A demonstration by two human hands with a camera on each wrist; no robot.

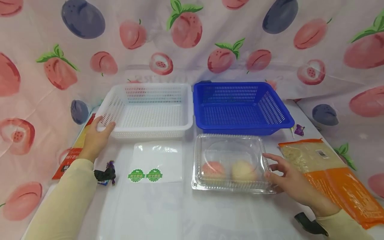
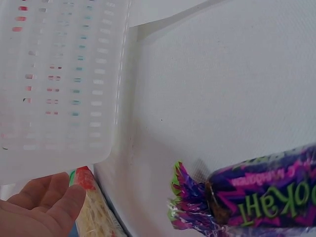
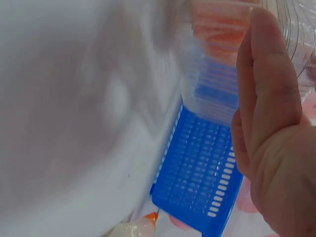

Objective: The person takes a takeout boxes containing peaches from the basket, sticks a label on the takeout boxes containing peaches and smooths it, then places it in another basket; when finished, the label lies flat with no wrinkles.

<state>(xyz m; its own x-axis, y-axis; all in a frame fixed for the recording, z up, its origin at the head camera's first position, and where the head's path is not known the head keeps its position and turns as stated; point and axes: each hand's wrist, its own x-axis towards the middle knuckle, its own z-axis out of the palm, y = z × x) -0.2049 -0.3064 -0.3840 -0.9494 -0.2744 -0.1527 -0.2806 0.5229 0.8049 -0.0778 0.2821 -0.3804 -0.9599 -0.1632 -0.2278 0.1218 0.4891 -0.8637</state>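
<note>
My left hand point(image 1: 97, 136) is at the front left corner of a white slotted plastic basket point(image 1: 150, 133), its thumb and fingers spread at the rim. In the left wrist view its fingertips lie just below the basket's edge. My right hand point(image 1: 291, 181) rests its fingers, fairly straight, against the right side of a clear plastic clamshell box point(image 1: 228, 150). Two round, fruit-like things lie inside the box, one pink point(image 1: 213, 170) and one pale yellow point(image 1: 242, 171). Behind the box is a blue slotted basket point(image 1: 240, 126).
A white sheet with two green stickers point(image 1: 157, 156) lies before the white basket. A purple-wrapped candy point(image 2: 266, 197) is near my left wrist, another small purple one point(image 1: 299, 130) far right. A red packet point(image 1: 72, 160) lies left, an orange bag point(image 1: 345, 186) right.
</note>
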